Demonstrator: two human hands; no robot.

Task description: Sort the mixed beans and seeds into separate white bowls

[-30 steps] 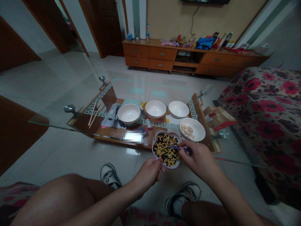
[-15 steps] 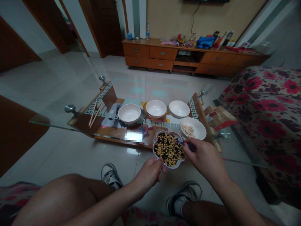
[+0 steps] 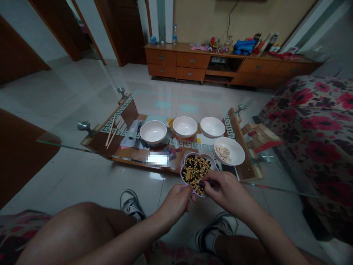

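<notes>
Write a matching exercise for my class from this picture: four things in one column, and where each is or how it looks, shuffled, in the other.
Column one
1. Left hand
2. Chopsticks
3. Paper bag
4. Bottle

Column two
A. Brown and red
B. Standing on the long wooden cabinet
C. Holding the near edge of the bowl of black and yellow beans
D. Lying to the left of the white bowls in the picture

Right pairs
1-C, 2-D, 3-A, 4-B
</notes>
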